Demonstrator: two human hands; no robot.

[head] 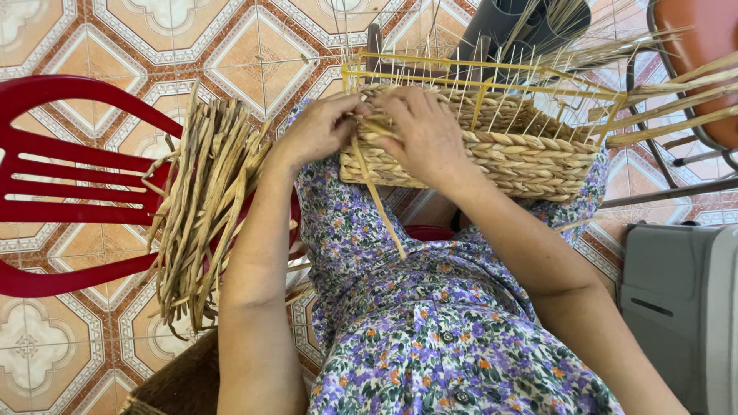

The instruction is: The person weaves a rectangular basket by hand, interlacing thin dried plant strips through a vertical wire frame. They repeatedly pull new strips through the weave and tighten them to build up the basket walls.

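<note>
On the lap, the half-woven basket (pixel 492 161) sits with both hands at its near wall, left hand (pixel 319 131) pinching a straw strand (pixel 378 201), right hand (pixel 423 134) pressing the weave; tension should stay even.

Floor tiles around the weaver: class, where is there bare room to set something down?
Bare tiled floor lies between the red chair and the basket. Crowded: both hands on the basket, straw bundle over the chair.

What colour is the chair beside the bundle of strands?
Red chair, clearest in the head view.
</note>
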